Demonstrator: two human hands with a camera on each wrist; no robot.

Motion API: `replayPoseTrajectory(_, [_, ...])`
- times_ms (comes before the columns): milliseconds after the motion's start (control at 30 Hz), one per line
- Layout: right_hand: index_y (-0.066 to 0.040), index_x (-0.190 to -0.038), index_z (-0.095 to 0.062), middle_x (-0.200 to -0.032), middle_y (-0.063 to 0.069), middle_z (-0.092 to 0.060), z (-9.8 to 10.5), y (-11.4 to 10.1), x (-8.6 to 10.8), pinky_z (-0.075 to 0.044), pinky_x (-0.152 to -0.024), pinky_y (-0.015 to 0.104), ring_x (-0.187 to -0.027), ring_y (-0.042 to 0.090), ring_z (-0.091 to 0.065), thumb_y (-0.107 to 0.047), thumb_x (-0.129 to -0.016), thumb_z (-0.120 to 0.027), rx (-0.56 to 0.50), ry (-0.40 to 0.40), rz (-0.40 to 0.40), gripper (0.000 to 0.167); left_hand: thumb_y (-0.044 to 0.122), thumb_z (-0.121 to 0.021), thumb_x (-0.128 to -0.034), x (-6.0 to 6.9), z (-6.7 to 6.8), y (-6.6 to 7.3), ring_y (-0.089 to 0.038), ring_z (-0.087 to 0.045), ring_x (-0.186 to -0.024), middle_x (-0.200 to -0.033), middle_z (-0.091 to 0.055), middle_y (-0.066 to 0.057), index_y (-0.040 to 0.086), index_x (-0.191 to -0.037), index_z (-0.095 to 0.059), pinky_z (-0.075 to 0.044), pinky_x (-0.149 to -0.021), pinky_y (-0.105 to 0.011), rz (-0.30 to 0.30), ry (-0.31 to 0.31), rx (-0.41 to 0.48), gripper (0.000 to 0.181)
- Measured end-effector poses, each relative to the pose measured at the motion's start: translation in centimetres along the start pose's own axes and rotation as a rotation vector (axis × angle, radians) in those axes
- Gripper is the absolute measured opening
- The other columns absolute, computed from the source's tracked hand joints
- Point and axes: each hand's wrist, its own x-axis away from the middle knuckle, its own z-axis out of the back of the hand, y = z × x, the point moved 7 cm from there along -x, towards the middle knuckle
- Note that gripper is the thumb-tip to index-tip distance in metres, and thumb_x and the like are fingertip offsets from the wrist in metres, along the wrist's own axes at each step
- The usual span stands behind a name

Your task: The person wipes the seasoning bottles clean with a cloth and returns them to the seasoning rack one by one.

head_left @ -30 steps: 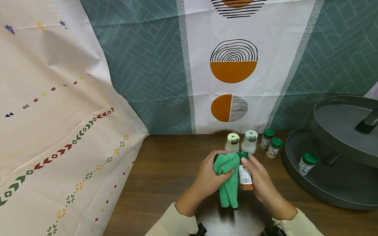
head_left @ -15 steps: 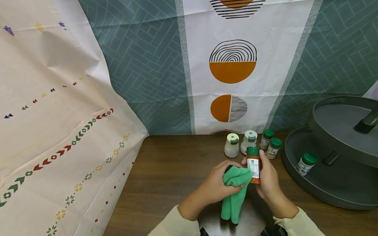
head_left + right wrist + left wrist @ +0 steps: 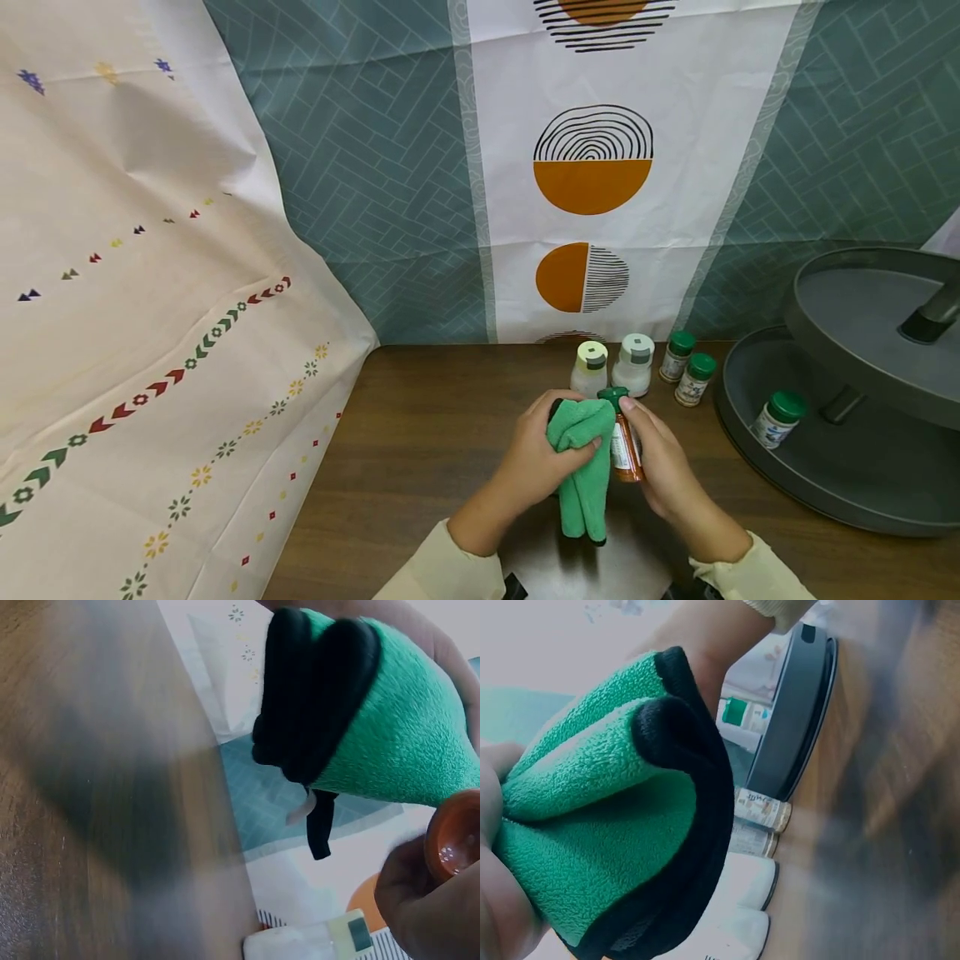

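Note:
My left hand grips a folded green cloth with dark edging, its lower end hanging free. Tilted in my right hand is a spice jar with a green cap, a white label and orange-red contents. The cloth lies against the jar's left side near the cap. In the left wrist view the cloth fills the middle and covers the jar. The right wrist view shows the jar's round base between my fingers, beside the cloth.
Behind my hands stand two white-bodied shakers and two green-capped jars. A dark two-tier stand is on the right, with another green-capped jar on its lower tier. A patterned cloth drapes at left over the wooden table.
Half a second ago the jar was upright and farther right, its label facing me. Now it is turned and tilted, and both hands have moved left with the cloth against the jar again.

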Motion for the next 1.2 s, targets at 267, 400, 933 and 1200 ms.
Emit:
replayPoseTrajectory(267, [-0.012, -0.136, -0.045, -0.092, 0.001, -0.062, -0.7, 0.1, 0.0, -0.057, -0.064, 0.033, -0.077, 0.013, -0.061, -0.044, -0.111, -0.030, 0.023, 0.000, -0.053, 0.043, 0.021, -0.080, -0.0850, -0.1, 0.9, -0.2, -0.012, -0.062, -0.100, -0.120, -0.065, -0.006, 0.009, -0.128, -0.059, -0.056, -0.085, -0.026, 0.012, 0.070, -0.018, 0.050])
replayPoseTrajectory(400, [-0.013, -0.127, -0.051, -0.097, -0.004, -0.062, -0.2, -0.1, 0.1, -0.056, -0.071, 0.028, -0.085, 0.009, -0.062, -0.046, -0.110, -0.029, -0.040, 0.072, -0.051, 0.044, 0.023, -0.080, -0.0859, -0.1, 0.4, -0.2, -0.010, -0.062, -0.102, -0.123, -0.065, -0.001, 0.017, -0.128, -0.059, -0.056, -0.087, -0.025, 0.008, 0.020, -0.045, 0.047])
replayPoseTrajectory(933, [-0.016, -0.128, -0.049, -0.110, -0.005, -0.067, 0.6, -2.3, 0.0, -0.058, -0.078, 0.023, -0.096, 0.006, -0.064, -0.032, -0.113, -0.023, -0.131, -0.022, 0.185, 0.034, 0.017, -0.080, -0.0857, 0.6, -2.1, 0.9, -0.003, -0.060, -0.111, -0.128, -0.063, 0.002, 0.020, -0.128, -0.057, -0.053, -0.094, -0.022, -0.125, -0.175, -0.108, 0.048])
replayPoseTrajectory(1200, [-0.019, -0.128, -0.050, -0.105, -0.006, -0.062, 0.4, -1.4, 0.2, -0.056, -0.073, 0.027, -0.089, 0.009, -0.062, -0.030, -0.111, -0.038, -0.023, 0.035, 0.083, 0.024, 0.019, -0.081, -0.0852, 0.2, -0.7, 0.3, -0.010, -0.061, -0.105, -0.125, -0.064, 0.001, 0.016, -0.128, -0.059, -0.055, -0.090, -0.025, -0.027, -0.059, -0.022, 0.048])
